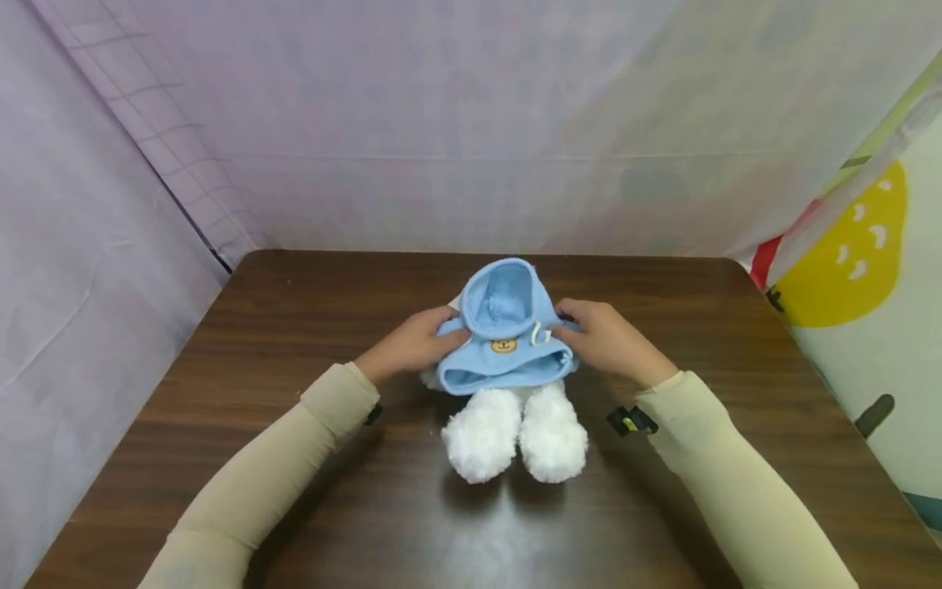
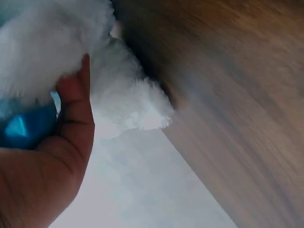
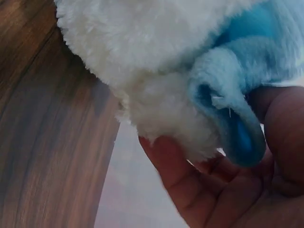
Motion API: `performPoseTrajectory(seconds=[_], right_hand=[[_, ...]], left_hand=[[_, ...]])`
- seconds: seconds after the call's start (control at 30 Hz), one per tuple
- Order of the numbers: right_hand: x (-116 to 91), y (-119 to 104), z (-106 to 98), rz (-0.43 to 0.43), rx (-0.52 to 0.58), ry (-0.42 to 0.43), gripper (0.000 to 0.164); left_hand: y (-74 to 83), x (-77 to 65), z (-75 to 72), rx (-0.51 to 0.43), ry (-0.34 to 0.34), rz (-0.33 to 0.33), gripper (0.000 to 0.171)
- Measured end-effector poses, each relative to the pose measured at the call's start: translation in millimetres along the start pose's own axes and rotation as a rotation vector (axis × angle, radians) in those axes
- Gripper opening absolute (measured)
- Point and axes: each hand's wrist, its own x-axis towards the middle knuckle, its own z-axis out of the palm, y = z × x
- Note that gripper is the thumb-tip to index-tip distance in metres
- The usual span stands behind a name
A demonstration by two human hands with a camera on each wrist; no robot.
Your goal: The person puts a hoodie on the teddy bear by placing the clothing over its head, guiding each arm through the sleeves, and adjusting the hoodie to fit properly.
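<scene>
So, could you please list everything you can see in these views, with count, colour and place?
plush toy: one, white and fluffy, lying mid-table, two round feet toward the person
hoodie: one, light blue, on the plush toy, hood open at the far end, small orange bear badge on the front
drawstring: one showing, white, on the front of the hoodie below the hood
table: one, dark brown wood grain, fills the lower view
backdrop sheets: pale lilac, hung behind and to the left; a printed one with a yellow shape on the right
sleeves: two, beige, on both forearms
left hand: grips the hoodie's left side
right hand: grips the hoodie's right side
</scene>
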Motion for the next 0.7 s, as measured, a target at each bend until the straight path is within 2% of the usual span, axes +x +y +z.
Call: performPoseTrajectory(seconds=[0.2,0.27,0.37,0.5,0.7], right_hand=[[1.6,-7.9,-3.4,-0.066,-0.033,-0.077,0.013],[3.4,-13.8,-8.4,-0.103,-0.055,-0.083,0.011],[7.3,-23.6,-19.0,-0.137,-0.073,-0.064,0.009],[16.3,-34.4,-36.5,-0.124,-0.067,-0.019,0.011],[41.7,-42.7,-59.6,-0.073,-0.029,0.085,0.016]], left_hand=[[-8.3,-13.2,-15.6,-0.050,-0.071,-0.041,0.023],[-9.7,-15.2,-23.3,-0.074,-0.079,-0.032,0.019],[-10.6,-13.9,-36.5,-0.108,-0.068,0.017,0.015],[-4.1,-8.8,-57.4,-0.118,-0.017,0.080,0.016],[18.2,6.2,-87.6,-0.117,0.125,0.095,0.024]])
